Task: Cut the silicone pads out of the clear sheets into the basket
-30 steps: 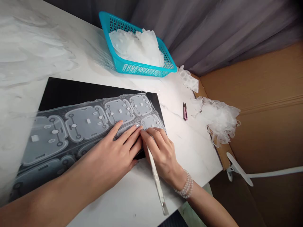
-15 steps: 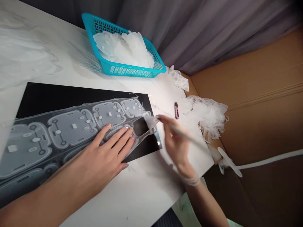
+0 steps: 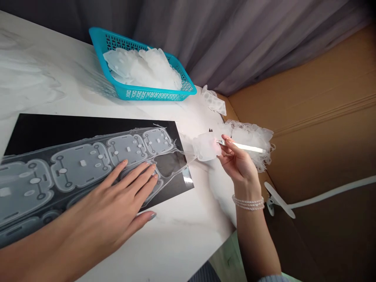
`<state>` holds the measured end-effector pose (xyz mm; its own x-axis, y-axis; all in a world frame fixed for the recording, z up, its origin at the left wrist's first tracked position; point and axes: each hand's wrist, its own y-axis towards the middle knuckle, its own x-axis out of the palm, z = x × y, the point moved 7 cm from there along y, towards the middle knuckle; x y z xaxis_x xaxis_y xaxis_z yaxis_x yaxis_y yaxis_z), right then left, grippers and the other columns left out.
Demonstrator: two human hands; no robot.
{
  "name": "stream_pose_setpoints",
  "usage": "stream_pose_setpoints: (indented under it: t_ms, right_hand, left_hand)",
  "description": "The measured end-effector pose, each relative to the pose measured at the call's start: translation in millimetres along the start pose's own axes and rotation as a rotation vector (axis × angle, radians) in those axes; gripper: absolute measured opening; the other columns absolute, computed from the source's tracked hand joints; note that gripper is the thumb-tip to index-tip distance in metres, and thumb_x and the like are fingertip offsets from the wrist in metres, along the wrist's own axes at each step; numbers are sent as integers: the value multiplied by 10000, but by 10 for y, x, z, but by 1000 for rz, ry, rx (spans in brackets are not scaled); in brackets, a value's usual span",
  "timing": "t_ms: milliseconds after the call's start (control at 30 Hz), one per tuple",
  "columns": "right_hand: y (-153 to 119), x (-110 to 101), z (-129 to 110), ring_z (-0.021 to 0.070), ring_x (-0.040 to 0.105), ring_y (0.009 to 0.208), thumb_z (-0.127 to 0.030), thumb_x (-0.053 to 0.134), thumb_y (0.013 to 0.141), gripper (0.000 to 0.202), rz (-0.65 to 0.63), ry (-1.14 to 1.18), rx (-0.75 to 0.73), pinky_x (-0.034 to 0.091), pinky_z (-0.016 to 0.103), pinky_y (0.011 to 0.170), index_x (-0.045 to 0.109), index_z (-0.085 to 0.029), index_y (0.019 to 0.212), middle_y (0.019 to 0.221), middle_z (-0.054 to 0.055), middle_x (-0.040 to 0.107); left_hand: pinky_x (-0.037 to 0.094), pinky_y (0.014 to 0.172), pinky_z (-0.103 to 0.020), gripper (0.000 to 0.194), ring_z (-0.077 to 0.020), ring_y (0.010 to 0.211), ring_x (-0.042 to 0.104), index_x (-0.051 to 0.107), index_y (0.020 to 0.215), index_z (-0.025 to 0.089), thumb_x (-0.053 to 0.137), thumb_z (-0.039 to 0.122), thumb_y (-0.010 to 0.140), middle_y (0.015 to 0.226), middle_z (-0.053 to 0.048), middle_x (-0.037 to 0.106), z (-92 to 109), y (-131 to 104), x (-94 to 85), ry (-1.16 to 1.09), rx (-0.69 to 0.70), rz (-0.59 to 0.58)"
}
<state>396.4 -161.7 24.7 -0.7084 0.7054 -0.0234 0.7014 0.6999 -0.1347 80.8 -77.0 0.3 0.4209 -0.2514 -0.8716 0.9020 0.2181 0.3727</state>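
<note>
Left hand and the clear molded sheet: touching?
Touching. The head view shows the left hand with its fingers spread across the clear sheet, pads down.

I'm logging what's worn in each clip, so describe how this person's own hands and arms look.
The left hand is ungloved, with no ring or watch in sight, and no sleeve shows on that arm. The right hand is ungloved too; a bracelet of several strands of pale beads circles its wrist, and a bit of greyish-blue sleeve shows at the picture's bottom edge.
</note>
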Motion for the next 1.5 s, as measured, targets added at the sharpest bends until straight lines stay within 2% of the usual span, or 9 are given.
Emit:
stream_pose_setpoints:
  t_ms: [100,233,367,567,700,800,933,1233,1500]
  right_hand:
    - [-319,466,-242,210,760,892,-302,712,858,169,-68,-5,-95,628,410,916,711,-198,991,804,26,748]
    - [-895,1137,-558,197,755,913,-280,619,967,141,-315,-229,-295,648,344,826,745,-236,1013,1002,35,768]
    - [-1302,1602,-598,145,747,886,-188,601,971,211,-771,-511,-454,610,263,871,709,-252,1140,991,-3,769]
    - [-695,1208,-390,193,738,827,-425,462,1025,341,-255,-468,-204,556,332,780,455,-223,750,855,27,760]
    - [-586,1368,-146,134,619,633,-468,700,861,466,-378,-546,-46,433,243,577,354,-216,677,631,-36,596]
    - [-645,1524,-67,99,556,572,-414,768,792,533,-443,-336,14,377,201,517,283,-226,672,562,-81,464]
    - [-693,1552,-8,149,680,702,-373,734,822,493,-416,-160,33,476,225,610,286,-227,675,604,-51,554]
    - [-745,1423,-35,139,661,702,-271,664,878,433,-276,-335,-212,502,250,641,282,-227,679,658,-26,609]
    - [-515,1175,-18,173,718,813,-244,654,867,393,-136,-296,-194,513,270,726,298,-231,700,747,15,691]
  left_hand:
    - [321,1181,-540,421,-333,1349,526,696,1246,205,474,427,965,1404,-107,626,-114,135,-149,-350,-287,-8]
    - [566,935,-465,625,-335,1092,694,769,1037,181,401,669,906,1131,-139,761,-309,195,16,-1323,-959,-69]
    - [567,921,-447,659,-334,1017,720,777,1005,141,468,703,854,1028,-151,782,-170,285,197,-1893,-1115,-214]
    - [524,999,-396,367,-275,1115,689,753,1086,210,727,448,808,1067,-91,781,-224,226,201,-1666,-1129,-144]
    - [509,997,-426,365,-271,1054,700,744,1104,213,684,456,839,1001,-75,776,-195,274,137,-1492,-1063,-181]
    - [505,1006,-442,383,-280,1053,699,743,1123,198,668,458,851,1003,-84,773,-185,304,126,-1437,-1051,-165]
    - [512,1015,-415,404,-284,1088,691,755,1094,193,705,488,823,1019,-82,780,-215,277,168,-1401,-1089,-115]
    - [528,1020,-356,312,-243,1070,696,784,1030,238,727,462,822,1050,-31,781,-214,232,160,-1463,-1090,61]
    - [559,975,-300,295,-223,1035,716,794,976,229,782,444,775,975,-25,796,-305,169,118,-1434,-1214,168]
